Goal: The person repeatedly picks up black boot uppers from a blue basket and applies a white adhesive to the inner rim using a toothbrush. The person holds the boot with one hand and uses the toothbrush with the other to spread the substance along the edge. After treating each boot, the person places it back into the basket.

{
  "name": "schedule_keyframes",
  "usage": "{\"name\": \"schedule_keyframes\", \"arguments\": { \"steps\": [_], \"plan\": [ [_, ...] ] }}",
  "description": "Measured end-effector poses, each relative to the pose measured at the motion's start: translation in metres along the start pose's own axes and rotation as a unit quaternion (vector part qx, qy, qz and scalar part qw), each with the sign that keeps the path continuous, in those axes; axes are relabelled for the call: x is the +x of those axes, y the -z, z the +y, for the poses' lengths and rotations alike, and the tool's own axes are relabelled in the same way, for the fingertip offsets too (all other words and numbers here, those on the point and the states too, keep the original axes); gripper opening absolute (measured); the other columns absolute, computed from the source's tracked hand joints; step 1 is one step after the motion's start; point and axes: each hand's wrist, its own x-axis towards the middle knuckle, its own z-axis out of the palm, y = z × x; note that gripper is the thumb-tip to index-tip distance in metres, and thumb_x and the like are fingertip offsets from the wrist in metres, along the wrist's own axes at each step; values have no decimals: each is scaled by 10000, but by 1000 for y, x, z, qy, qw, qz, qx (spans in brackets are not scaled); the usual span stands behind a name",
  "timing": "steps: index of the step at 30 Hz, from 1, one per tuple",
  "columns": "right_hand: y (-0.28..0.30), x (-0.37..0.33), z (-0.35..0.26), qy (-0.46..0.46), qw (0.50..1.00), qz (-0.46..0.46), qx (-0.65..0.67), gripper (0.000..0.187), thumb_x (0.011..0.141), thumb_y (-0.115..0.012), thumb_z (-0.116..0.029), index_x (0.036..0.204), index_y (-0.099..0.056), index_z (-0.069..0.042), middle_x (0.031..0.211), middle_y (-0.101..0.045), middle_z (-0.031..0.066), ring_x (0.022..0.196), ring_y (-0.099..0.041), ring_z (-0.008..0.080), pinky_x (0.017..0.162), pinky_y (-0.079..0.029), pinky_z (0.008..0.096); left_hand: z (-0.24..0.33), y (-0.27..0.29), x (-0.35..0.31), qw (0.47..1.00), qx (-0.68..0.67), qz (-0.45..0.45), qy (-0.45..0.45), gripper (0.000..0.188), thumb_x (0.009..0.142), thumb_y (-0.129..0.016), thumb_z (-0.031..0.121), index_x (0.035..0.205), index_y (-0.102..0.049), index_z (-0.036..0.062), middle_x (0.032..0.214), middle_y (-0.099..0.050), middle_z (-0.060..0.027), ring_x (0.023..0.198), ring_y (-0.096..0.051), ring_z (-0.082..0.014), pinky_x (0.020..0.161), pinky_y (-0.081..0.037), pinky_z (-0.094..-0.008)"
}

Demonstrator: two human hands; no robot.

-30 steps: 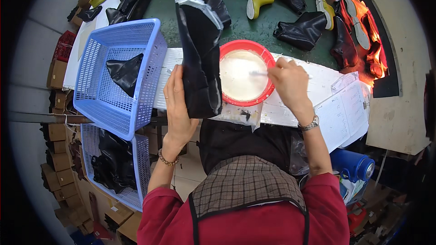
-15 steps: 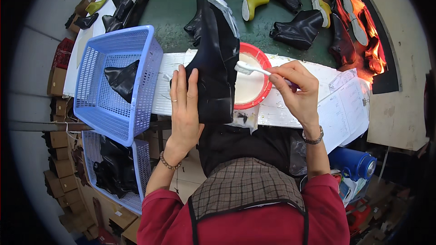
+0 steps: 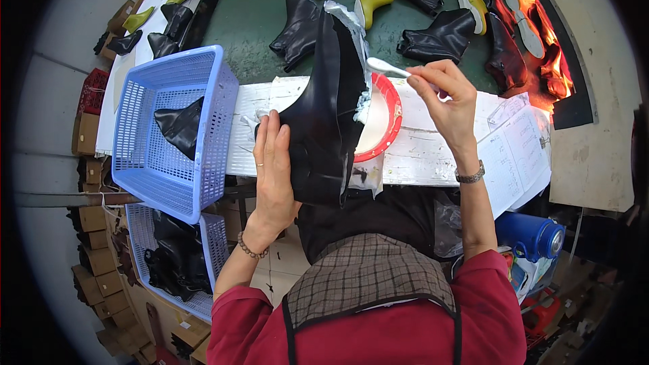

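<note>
A black leather boot upper [image 3: 312,111] stretches lengthwise in front of me, with white paste along its top and right edge. My left hand [image 3: 272,169] grips its left side, the fingers lying along the leather and the thumb hidden. In my right hand [image 3: 446,98] a white toothbrush-like brush [image 3: 387,66] is pinched by its handle. Its head, loaded with white, is just right of the pasted edge; whether it touches I cannot tell. Partly behind the upper sits a red bowl [image 3: 397,124] of white paste [image 3: 373,134].
Left are two blue baskets [image 3: 215,122] holding black uppers. On the green table [image 3: 243,30] lie more black boot uppers [image 3: 439,37] and yellow-green shoe lasts [image 3: 370,1], with an orange glow at right. Paper sheets [image 3: 517,155] and a blue flask [image 3: 531,236] are on my right.
The brush has left the bowl and moved up beside the upper's edge. My left hand has shifted and turned the upper slightly toward me; more white now shows down its right edge.
</note>
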Motion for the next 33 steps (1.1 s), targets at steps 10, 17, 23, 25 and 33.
{"name": "schedule_keyframes", "arguments": {
  "steps": [10,17,23,25,33],
  "plan": [
    [-3,-8,-4,-48,998,-30,16,119,845,-805,-55,963,-800,-32,859,-683,31,717,-597,82,586,-438,229,-6,2,6,1000,-19,6,11,1242,457,-784,-182,1574,-262,-35,1636,-231,-291,1509,-234,-485,1223,-260,-533],
    [-7,-16,-13,71,994,-48,66,228,793,-823,15,1015,-797,-28,910,-651,32,779,-626,102,658,-499,231,-4,10,27,999,22,-8,24,965,703,-751,-51,1555,-297,-59,1600,-315,-290,1478,-312,-468,1216,-272,-505],
    [-10,-32,-29,77,990,-104,56,251,743,-847,5,984,-806,-55,901,-663,45,803,-652,146,671,-519,270,-12,8,39,999,6,40,22,987,672,-723,-118,1561,-299,-47,1606,-299,-293,1489,-276,-485,1208,-279,-521],
    [-9,-36,-31,81,988,-120,45,245,744,-849,-1,979,-806,-55,898,-661,44,789,-652,145,656,-516,266,-17,3,42,997,13,68,15,946,717,-733,-82,1559,-303,-48,1598,-317,-291,1483,-286,-487,1207,-280,-522],
    [-11,-36,-35,-24,959,-248,136,128,843,-801,-65,964,-795,-25,864,-689,59,681,-605,123,605,-479,277,-33,-4,41,996,46,60,37,874,757,-723,-71,1543,-344,-36,1563,-392,-258,1444,-358,-471,1188,-321,-512]
  ]
}}
